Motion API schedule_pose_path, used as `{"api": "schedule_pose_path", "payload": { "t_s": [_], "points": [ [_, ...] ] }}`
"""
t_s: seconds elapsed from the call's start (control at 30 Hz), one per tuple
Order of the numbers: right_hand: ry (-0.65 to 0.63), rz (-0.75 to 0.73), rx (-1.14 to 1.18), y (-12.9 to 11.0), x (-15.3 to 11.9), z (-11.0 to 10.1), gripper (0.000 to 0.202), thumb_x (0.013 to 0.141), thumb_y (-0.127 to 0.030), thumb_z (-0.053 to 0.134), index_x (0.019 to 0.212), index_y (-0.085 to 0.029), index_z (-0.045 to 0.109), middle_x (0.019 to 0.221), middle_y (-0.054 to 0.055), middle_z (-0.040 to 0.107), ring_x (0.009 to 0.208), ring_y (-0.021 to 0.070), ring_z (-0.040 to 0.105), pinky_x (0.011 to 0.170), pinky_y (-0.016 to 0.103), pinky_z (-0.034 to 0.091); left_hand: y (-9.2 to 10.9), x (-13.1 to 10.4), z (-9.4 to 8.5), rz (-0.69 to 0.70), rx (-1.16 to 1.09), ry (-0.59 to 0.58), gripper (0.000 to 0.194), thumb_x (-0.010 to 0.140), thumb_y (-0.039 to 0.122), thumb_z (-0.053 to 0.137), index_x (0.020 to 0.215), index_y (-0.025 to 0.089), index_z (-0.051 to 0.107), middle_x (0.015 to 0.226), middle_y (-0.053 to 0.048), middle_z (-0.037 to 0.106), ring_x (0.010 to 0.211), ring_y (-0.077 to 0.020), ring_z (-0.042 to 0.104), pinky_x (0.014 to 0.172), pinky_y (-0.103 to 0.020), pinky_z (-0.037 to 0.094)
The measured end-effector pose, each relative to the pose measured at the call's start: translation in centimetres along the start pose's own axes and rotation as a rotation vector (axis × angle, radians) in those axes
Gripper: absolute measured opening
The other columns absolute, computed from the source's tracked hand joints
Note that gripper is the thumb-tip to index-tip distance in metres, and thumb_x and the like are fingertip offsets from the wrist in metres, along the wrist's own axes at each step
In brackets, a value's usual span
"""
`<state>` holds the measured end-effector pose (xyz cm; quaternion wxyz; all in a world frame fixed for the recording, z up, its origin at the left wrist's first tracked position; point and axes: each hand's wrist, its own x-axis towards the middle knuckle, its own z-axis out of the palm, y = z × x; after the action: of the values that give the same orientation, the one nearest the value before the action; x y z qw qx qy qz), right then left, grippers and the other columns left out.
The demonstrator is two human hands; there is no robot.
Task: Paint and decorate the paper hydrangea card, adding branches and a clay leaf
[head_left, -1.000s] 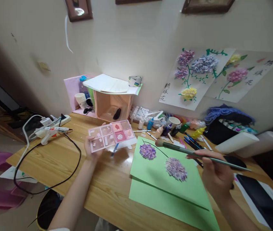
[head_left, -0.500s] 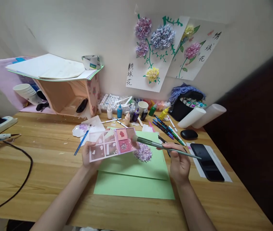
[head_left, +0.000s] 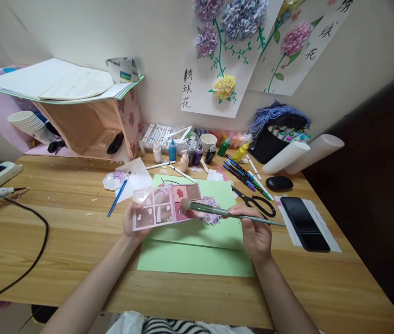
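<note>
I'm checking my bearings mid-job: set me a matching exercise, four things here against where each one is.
Things
1. palette
2. brush
3. black phone
4. blue yarn

Places
A. in the right hand
B. draped over the black holder
C. in the left hand
D. on white paper at the right of the table

Right pairs: 1-C, 2-A, 3-D, 4-B

Palette [head_left: 171, 205] above paper [head_left: 197, 258], scissors [head_left: 250, 199] left of phone [head_left: 304, 224], mouse [head_left: 279, 183] behind

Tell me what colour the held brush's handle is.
The brush handle is green, in the head view.
</note>
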<state>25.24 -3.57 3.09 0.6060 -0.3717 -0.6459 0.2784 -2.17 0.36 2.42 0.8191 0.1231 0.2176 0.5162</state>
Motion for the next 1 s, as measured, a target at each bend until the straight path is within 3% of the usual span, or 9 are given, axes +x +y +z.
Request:
{"api": "schedule_pose_path", "payload": {
  "t_s": [0.27, 0.43, 0.63, 0.87, 1.0],
  "points": [
    [-0.119, 0.061, 0.028, -0.4, 0.0, 0.4, 0.024, 0.096, -0.026, 0.039, 0.099, -0.024, 0.063, 0.085, 0.003, 0.064, 0.081, 0.0179, 0.06, 0.073, 0.033, 0.049, 0.0, -0.1, 0.1, 0.0, -0.015, 0.003, 0.077, 0.061, 0.025, 0.045, 0.137, 0.012, 0.041, 0.123, -0.015, 0.061, 0.119, -0.0382, 0.051, 0.099, -0.059, 0.037],
    [0.028, 0.103, 0.077, 0.1, -0.3, 0.3, 0.023, 0.095, -0.025, 0.04, 0.097, -0.024, 0.063, 0.088, 0.004, 0.06, 0.079, 0.0179, 0.06, 0.068, 0.033, 0.048, -0.3, 0.0, -0.3, -0.012, -0.009, -0.003, 0.075, 0.062, 0.026, 0.046, 0.136, 0.011, 0.042, 0.124, -0.015, 0.061, 0.119, -0.0385, 0.051, 0.098, -0.059, 0.038],
    [-0.104, 0.12, 0.013, -0.1, -0.3, 0.7, 0.024, 0.096, -0.024, 0.04, 0.099, -0.024, 0.063, 0.088, 0.003, 0.062, 0.078, 0.0157, 0.06, 0.068, 0.03, 0.048, 0.0, -0.1, -0.3, 0.011, 0.025, -0.004, 0.075, 0.063, 0.027, 0.046, 0.136, 0.012, 0.042, 0.121, -0.015, 0.063, 0.12, -0.0381, 0.05, 0.099, -0.059, 0.037],
    [0.078, 0.165, 0.06, 0.7, -0.1, 0.7, 0.023, 0.096, -0.027, 0.04, 0.098, -0.025, 0.062, 0.088, 0.002, 0.06, 0.076, 0.0155, 0.06, 0.067, 0.03, 0.048, -0.1, 0.0, -0.3, 0.04, 0.078, -0.022, 0.074, 0.064, 0.028, 0.048, 0.136, 0.017, 0.041, 0.127, -0.013, 0.058, 0.12, -0.0372, 0.05, 0.099, -0.059, 0.037],
    [-0.02, 0.14, -0.035, 0.4, -0.1, 1.2, 0.023, 0.095, -0.026, 0.041, 0.1, -0.023, 0.063, 0.089, 0.003, 0.061, 0.076, 0.0157, 0.06, 0.065, 0.03, 0.048, -0.1, 0.0, -0.2, 0.064, 0.078, 0.002, 0.073, 0.064, 0.029, 0.048, 0.135, 0.016, 0.041, 0.126, -0.013, 0.058, 0.117, -0.0367, 0.052, 0.099, -0.059, 0.038]
  ]
}}
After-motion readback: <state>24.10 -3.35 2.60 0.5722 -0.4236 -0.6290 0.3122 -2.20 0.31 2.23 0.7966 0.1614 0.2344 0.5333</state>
